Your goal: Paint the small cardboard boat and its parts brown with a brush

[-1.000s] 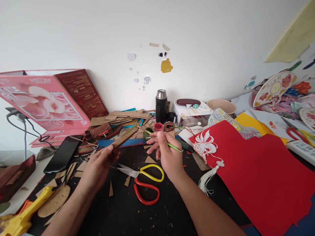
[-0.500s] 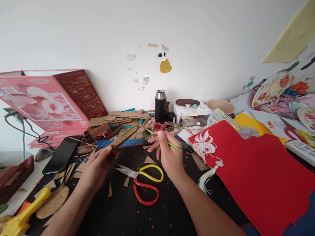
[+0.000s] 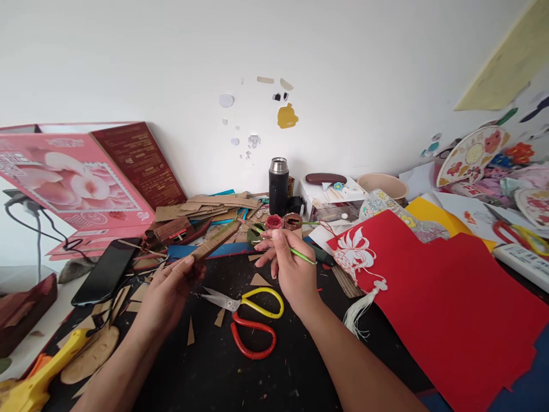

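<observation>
My left hand [image 3: 174,286] is closed on the near end of a cardboard strip [image 3: 214,242], which slants up and away with green paint along its far part. Between the thumb and fingers of my right hand [image 3: 291,266] is a thin paintbrush with a green handle [image 3: 303,256]. Its front end points toward a small pot of dark green paint [image 3: 254,233]; my fingers partly hide the tip, so I cannot tell if it touches. A pot of red paint [image 3: 274,221] and a pot of brown paint [image 3: 293,221] stand just behind. Scissors [image 3: 240,309] lie open between my forearms.
Cardboard scraps [image 3: 214,201] pile up at the back beside a black flask [image 3: 278,189]. Red paper [image 3: 446,297] covers the right side. At left lie a phone [image 3: 107,272] and a yellow glue gun [image 3: 47,375], below a pink box [image 3: 72,183].
The whole view has shifted slightly. Both hands keep their holds on the strip and the brush, with barely any movement over the desk.
</observation>
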Motion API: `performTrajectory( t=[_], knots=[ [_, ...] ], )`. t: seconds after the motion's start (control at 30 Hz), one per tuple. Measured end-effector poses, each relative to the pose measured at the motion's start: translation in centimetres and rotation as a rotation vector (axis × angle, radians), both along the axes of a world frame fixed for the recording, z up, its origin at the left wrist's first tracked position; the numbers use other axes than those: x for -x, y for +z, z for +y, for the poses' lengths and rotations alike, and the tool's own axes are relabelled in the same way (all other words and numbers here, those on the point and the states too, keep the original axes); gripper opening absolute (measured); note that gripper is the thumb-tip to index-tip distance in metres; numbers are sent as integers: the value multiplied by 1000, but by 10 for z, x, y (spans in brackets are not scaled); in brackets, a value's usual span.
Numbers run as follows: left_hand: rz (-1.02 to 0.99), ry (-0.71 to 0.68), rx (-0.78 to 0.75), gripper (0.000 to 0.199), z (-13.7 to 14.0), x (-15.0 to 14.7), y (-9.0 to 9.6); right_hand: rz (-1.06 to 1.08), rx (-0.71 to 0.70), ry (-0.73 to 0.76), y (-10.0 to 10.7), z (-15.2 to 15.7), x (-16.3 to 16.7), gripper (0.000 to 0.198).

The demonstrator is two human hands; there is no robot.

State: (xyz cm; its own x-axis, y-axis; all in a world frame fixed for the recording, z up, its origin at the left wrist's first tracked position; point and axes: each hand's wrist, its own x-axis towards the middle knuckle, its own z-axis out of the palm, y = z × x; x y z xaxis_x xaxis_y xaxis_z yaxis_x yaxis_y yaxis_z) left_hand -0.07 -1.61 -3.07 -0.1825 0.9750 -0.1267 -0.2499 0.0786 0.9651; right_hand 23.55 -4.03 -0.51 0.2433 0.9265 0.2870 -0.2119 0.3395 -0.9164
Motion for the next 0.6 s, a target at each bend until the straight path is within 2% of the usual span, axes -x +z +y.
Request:
performTrajectory(
  t=[0.17, 0.43, 0.6],
  knots=[
    [10, -6, -20, 40, 0, -1, 1, 10, 10, -22, 1, 1, -1, 57],
    [-7, -7, -21, 42, 2, 2, -3, 0, -16, 75, -1, -3, 4, 55],
    [5, -29, -34, 42, 2, 3, -4, -7, -4, 34, 0, -1, 2, 57]
  ],
)
